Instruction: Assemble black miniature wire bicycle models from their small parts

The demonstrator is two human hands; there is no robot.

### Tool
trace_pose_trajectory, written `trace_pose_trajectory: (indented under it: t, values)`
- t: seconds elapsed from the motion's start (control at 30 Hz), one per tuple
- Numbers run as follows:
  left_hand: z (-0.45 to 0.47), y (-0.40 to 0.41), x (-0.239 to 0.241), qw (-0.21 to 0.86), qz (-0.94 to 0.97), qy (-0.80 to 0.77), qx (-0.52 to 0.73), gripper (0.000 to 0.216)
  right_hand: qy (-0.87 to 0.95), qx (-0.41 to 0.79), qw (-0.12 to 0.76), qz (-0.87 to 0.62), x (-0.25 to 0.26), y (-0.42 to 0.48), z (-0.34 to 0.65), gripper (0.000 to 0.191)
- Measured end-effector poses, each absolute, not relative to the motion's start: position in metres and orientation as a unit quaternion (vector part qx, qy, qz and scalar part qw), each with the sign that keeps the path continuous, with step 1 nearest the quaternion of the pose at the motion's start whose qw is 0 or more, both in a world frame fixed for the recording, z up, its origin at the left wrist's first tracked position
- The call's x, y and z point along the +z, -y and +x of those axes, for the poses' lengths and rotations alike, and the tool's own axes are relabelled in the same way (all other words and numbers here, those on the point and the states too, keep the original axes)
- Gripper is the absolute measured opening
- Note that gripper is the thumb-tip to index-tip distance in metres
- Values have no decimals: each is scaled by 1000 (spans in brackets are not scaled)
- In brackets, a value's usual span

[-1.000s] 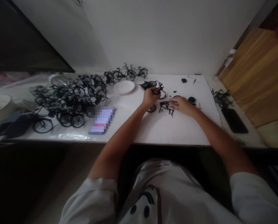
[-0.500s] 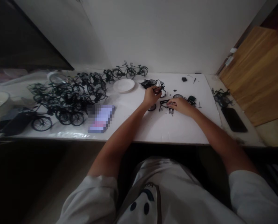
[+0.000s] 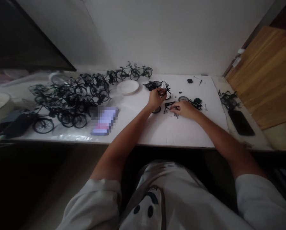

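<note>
My left hand (image 3: pixel 155 98) is closed around a thin black model bicycle frame (image 3: pixel 162 92), its bars sticking out past the thumb. Behind and beside that hand lie dark model bicycle parts (image 3: pixel 153 84), and a small wheel (image 3: pixel 157 110) shows just under the wrist. My right hand (image 3: pixel 187 109) reaches down to the white board with thumb and forefinger pinched together. Black frame pieces (image 3: pixel 168 107) lie at those fingertips. Whatever the pinch holds is too small to make out. Another small wheel (image 3: pixel 183 98) rests just behind the right hand, beside a dark green part (image 3: pixel 197 103).
Many model bicycles (image 3: pixel 71 102) crowd the left side, with more (image 3: pixel 128 72) along the wall. A white dish (image 3: pixel 127 87) and a lit phone (image 3: pixel 104 120) stand nearby. A dark phone (image 3: pixel 241 122) lies at right, below green bicycle parts (image 3: pixel 228 99). A small screw-like tool (image 3: pixel 205 107) is on the board.
My right hand has shifted slightly toward me and left over the frame pieces, its fingers a little lower. My left hand keeps its hold on the frame, nearly still.
</note>
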State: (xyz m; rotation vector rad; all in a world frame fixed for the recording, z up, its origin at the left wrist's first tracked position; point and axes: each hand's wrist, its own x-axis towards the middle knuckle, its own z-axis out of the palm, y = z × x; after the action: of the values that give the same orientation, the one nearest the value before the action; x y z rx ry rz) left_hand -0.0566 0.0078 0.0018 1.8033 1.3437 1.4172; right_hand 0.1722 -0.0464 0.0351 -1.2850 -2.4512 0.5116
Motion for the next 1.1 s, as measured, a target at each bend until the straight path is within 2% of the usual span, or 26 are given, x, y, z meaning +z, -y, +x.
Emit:
trace_pose_trajectory:
  t: [0.13,0.3,0.43,0.6,1.1]
  values:
    - [-56,-8,1,242,656,-496,514,21,855,169,156,-465,36,47,171,21]
    - [-54,-14,-4,333,601,-463,560,24,845,183,189,-465,35,43,175,19]
    - [-52,-11,3,410,544,-439,586,28,827,201,222,-475,34,40,178,26]
    - [-51,3,20,478,512,-406,587,18,814,223,244,-478,35,39,182,32]
    - [-50,4,20,493,493,-408,589,21,814,188,227,-500,42,36,187,30]
